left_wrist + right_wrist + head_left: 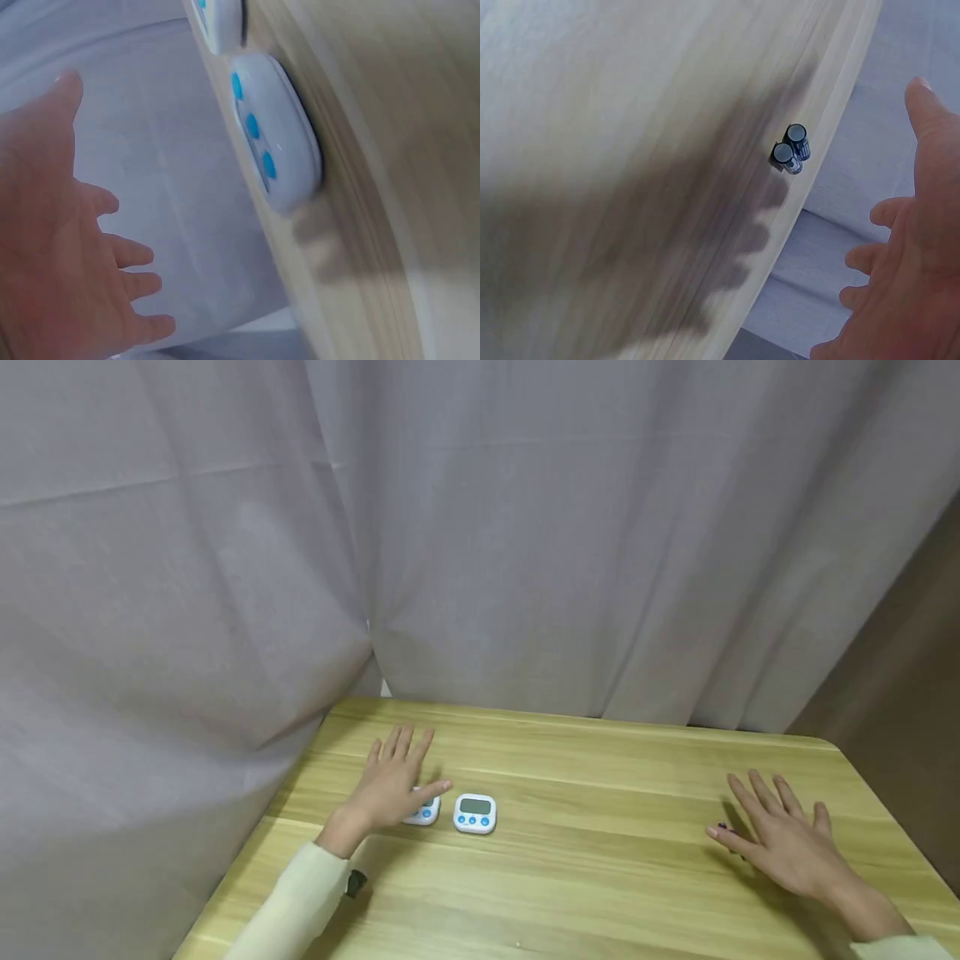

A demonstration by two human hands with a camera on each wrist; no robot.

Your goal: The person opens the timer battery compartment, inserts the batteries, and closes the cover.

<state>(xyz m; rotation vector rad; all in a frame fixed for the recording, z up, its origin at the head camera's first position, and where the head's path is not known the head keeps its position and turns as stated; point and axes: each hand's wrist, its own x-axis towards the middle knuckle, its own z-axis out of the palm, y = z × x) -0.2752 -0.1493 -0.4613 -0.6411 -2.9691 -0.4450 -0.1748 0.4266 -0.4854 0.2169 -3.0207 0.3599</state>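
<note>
My left hand (388,785) hovers with spread fingers over the left part of the table, holding nothing. Beneath it is a white digital timer (279,135) with blue buttons, partly hidden by the hand in the head view. A second white timer (475,814), with a grey screen and three blue buttons, lies just to its right. Over the right side, my right hand (795,852) is also spread and holds nothing. Two dark batteries (789,150) lie side by side on the table below it; in the head view the hand mostly covers them.
The wooden table (592,877) has light grain and rounded back corners. Grey curtains (510,568) hang behind it and along its left side. A brown surface (900,693) borders the right. A dark object (356,883) sits at the left sleeve's cuff.
</note>
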